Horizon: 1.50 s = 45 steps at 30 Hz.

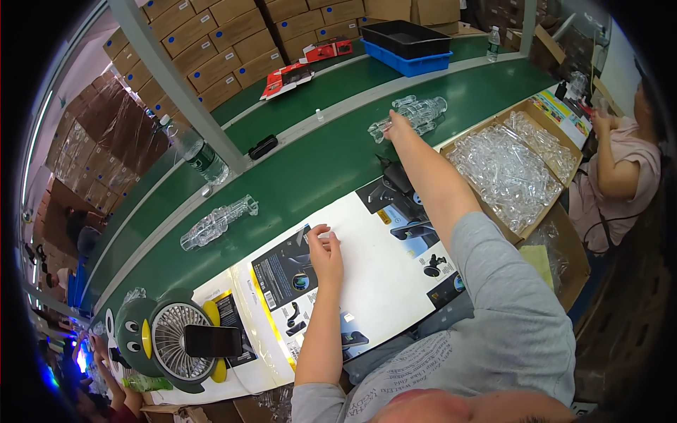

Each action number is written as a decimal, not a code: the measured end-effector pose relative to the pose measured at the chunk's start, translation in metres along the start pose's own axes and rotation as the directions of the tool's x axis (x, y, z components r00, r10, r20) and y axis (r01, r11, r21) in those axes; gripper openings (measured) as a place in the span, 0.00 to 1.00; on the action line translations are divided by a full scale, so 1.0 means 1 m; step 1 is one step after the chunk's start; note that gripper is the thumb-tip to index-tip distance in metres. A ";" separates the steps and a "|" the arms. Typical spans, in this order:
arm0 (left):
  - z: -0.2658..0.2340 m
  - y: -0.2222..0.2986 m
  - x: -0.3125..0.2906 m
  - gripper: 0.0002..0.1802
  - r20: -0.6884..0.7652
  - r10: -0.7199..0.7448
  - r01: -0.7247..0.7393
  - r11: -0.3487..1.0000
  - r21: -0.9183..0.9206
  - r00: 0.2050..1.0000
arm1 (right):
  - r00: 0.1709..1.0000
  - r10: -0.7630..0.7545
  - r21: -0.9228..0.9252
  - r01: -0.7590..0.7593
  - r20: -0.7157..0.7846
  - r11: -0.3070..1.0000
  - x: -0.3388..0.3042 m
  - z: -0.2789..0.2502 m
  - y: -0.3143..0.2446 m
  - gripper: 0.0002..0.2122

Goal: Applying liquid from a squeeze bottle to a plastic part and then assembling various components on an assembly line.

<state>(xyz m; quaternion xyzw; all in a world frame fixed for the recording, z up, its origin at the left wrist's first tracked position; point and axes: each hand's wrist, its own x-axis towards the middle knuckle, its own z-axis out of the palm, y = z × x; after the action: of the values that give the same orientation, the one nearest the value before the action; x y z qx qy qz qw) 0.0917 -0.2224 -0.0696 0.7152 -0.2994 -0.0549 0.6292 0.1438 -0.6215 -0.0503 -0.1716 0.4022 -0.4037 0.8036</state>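
Observation:
My right hand [398, 127] is stretched out over the green table, its fingers closed on the near end of some clear plastic parts [427, 111]. The parts lie together in a bundle, and part of my grip is hidden behind the hand. My left hand [326, 255] hovers above a printed cardboard sheet [381, 261] with its fingers loosely bent and apart, holding nothing that I can see. Another bundle of clear plastic parts [218, 222] lies to the left on the green surface.
An open carton [486, 127] at right is heaped with small clear pieces. A penguin-shaped fan [151, 338] with a black phone stands lower left. A water bottle [194, 151] leans by the post. Trays [409, 63] sit behind; a person [620, 162] works at right.

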 end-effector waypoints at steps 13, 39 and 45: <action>0.000 0.000 0.000 0.10 0.008 -0.025 0.025 0.999 -0.035 1.000 | 1.000 0.000 -0.070 -0.002 -0.020 0.998 -0.040 -0.007 0.006 0.15; -0.078 0.140 -0.075 0.08 0.367 0.092 0.038 0.943 -0.331 0.926 | 0.313 -0.317 -0.248 0.941 0.895 0.229 -0.222 -0.135 0.053 0.06; -0.163 0.107 -0.178 0.07 0.937 -0.155 0.526 0.850 -0.035 0.313 | 0.424 -0.333 -0.238 0.847 0.842 0.476 -0.209 -0.129 0.057 0.07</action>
<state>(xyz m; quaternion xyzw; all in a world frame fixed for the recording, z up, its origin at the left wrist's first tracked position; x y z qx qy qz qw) -0.0178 0.0042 0.0097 0.4938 -0.4174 -0.6196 0.4450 -0.0017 -0.4158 -0.0575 -0.7121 0.0796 -0.4169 0.5593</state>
